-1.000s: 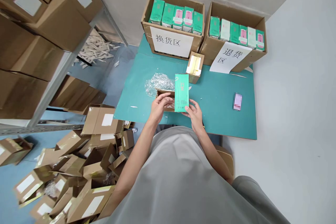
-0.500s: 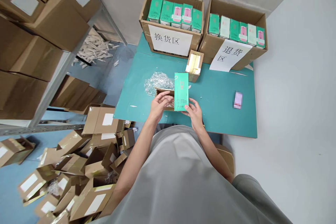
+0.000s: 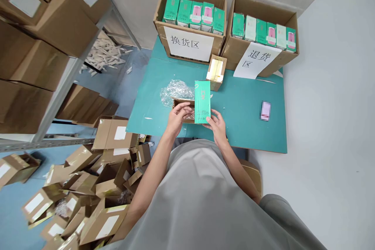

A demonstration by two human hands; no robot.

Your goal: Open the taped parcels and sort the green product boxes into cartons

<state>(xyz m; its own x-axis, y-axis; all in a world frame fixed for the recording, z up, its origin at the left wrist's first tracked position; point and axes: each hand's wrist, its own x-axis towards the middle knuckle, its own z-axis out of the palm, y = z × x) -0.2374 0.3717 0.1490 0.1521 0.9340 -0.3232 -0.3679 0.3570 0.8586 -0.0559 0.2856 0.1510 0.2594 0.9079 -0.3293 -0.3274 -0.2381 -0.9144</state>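
Observation:
A green product box with small printed text is held upright over the table. My right hand grips its lower right corner, thumb on the front face. Close to the box's left edge, my left hand has its fingers apart and slightly bent; whether the fingertips touch the box I cannot tell. Beneath and behind that hand lies an opened brown carton, partly hidden by the green box. Crumpled clear plastic wrap lies just beyond the carton.
Two large cartons with paper signs hold several green and white boxes at the table's back. A small taped carton stands before them. A blurred pink item lies right. Empty cartons pile up on the left floor beside a loaded shelf.
The view has shifted very slightly. Both hands and the green box stay in nearly the same place.

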